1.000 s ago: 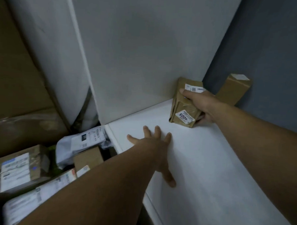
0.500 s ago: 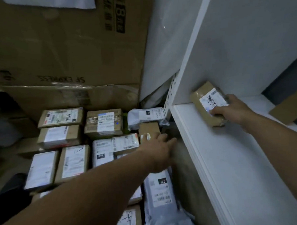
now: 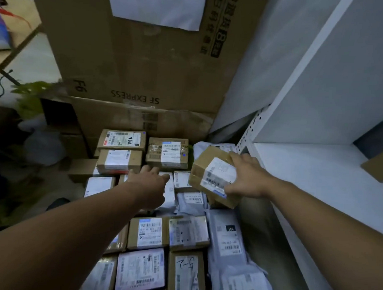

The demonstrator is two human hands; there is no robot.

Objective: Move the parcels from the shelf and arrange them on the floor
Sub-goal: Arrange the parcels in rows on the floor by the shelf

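Above the floor, just off the white shelf (image 3: 316, 172): right hand (image 3: 248, 178) curls round the small brown cardboard parcel with white label (image 3: 213, 174), label up, probably for reading. Left hand (image 3: 149, 182) loosely spread and empty over the rows of labelled floor parcels (image 3: 151, 233), likely seeking a gap. Shelf holds one more brown box (image 3: 378, 168).

Brown parcel (image 3: 209, 167) with white barcoded label (image 3: 219, 175); white shelf (image 3: 316, 183); grey mailers (image 3: 228, 234).

Dim room, tall cardboard box (image 3: 146, 61) marked SF EXPRESS at the back, white paper sheet (image 3: 157, 7) stuck on it, white shelf (image 3: 305, 171) at right, green plant (image 3: 30, 91) at left.
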